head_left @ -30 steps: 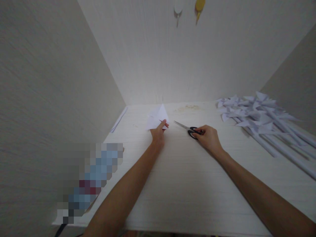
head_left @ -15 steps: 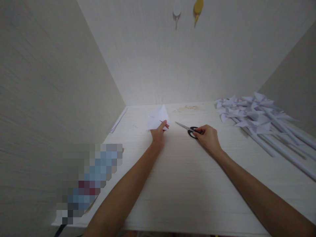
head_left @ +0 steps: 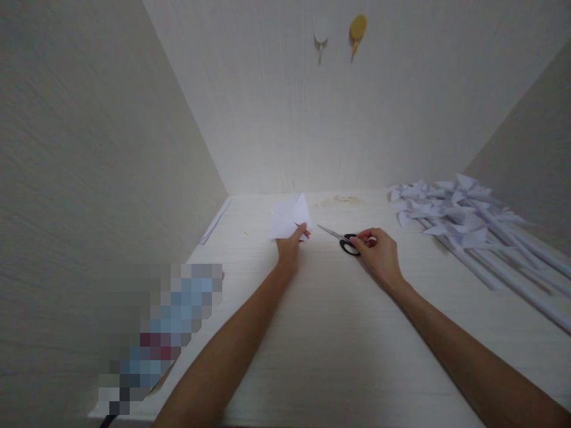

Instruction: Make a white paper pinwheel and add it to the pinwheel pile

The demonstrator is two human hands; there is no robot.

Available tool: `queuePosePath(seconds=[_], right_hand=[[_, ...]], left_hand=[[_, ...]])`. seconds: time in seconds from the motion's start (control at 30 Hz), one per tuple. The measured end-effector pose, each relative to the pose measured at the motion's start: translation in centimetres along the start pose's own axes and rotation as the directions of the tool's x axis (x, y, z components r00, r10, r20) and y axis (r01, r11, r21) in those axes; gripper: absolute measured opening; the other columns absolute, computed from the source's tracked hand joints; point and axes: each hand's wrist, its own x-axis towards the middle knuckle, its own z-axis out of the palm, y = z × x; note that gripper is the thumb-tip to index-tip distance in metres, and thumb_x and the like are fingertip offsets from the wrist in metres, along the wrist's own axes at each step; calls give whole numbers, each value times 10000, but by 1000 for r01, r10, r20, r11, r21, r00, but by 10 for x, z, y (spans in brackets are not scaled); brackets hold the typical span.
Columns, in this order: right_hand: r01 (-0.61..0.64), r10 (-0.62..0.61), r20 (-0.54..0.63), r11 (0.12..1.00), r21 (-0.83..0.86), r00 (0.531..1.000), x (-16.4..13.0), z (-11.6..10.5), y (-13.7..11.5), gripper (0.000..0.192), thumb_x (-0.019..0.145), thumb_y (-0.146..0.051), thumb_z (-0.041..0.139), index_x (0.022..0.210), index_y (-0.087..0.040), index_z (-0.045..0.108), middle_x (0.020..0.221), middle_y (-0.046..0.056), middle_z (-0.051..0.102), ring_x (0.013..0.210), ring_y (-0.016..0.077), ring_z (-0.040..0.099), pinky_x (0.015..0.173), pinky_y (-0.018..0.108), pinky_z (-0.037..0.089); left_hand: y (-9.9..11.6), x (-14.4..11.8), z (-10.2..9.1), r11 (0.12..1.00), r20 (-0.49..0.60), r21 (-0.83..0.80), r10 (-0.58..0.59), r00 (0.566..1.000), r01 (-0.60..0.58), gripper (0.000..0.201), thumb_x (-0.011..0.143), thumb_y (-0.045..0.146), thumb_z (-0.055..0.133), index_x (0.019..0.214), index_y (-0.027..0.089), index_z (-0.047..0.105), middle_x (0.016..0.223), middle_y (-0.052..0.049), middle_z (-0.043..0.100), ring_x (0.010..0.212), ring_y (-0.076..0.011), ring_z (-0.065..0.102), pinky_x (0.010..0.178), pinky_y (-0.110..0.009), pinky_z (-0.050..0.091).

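- By the left hand (head_left: 292,246), a white creased paper sheet (head_left: 285,217) is pinched at its lower right.
- By the right hand (head_left: 379,252), black-handled metal scissors (head_left: 342,238) are touched, right of the sheet; whether they are gripped cannot be told.
- White paper pinwheels (head_left: 459,208) are piled well right of the sheet.

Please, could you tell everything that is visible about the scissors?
The scissors have slim, metallic-looking blades and two black, plastic-looking loop handles. The blades look closed and point left and away from the person, short of the white paper. The right hand holds the handles; contact with the table is unclear.
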Motion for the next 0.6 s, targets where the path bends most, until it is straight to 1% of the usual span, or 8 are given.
queuePosePath(seconds=[0.07,0.13,0.2,0.23,0.3,0.43,0.6], right_hand=[[-28,22,50,993,113,998,-4,2,-4,269,662,-433,564,656,-166,531,599,15,511,524,121,452,512,263,387],[-104,71,152,968,229,986,-10,7,-9,283,665,-458,555,651,-179,515,498,-28,452,448,104,410,438,242,338],[-222,128,284,918,327,950,-16,14,-16,297,668,-479,548,644,-186,501,433,-54,409,374,89,363,375,230,278],[-264,135,338,891,370,931,-19,18,-20,302,666,-481,550,639,-185,500,429,-53,417,359,84,358,359,226,263],[-310,123,403,843,440,907,-22,26,-26,300,662,-468,565,640,-173,518,461,-35,465,362,77,372,350,217,260],[-349,98,452,784,514,886,-20,38,-35,284,673,-433,575,636,-152,556,516,-6,521,387,65,387,363,203,271],[-366,120,424,741,564,898,-14,45,-38,311,683,-439,570,602,-139,567,516,5,526,406,66,406,374,200,286]], left_hand=[[0,-1,0,1000,18,20,2,1000,-2,170,571,270,647,487,163,545,519,17,565,532,-103,526,551,-229,386],[2,-3,2,999,32,51,3,999,-4,177,579,266,645,476,164,544,515,14,566,529,-107,527,550,-234,389],[4,-6,4,996,28,88,15,999,-18,166,576,243,651,475,164,545,518,12,568,529,-111,527,566,-244,400],[5,-8,5,994,19,102,27,999,-29,153,567,225,660,482,164,548,530,10,573,537,-114,529,586,-250,408],[8,-11,7,993,-3,112,48,999,-47,134,542,193,681,508,165,555,570,3,589,564,-120,538,628,-264,424],[13,-16,9,991,29,122,55,998,-58,124,541,178,687,554,165,564,635,-16,609,601,-127,549,664,-276,435],[15,-21,11,983,100,157,75,992,-90,94,573,171,654,586,169,562,624,-5,603,592,-121,550,630,-262,437]])
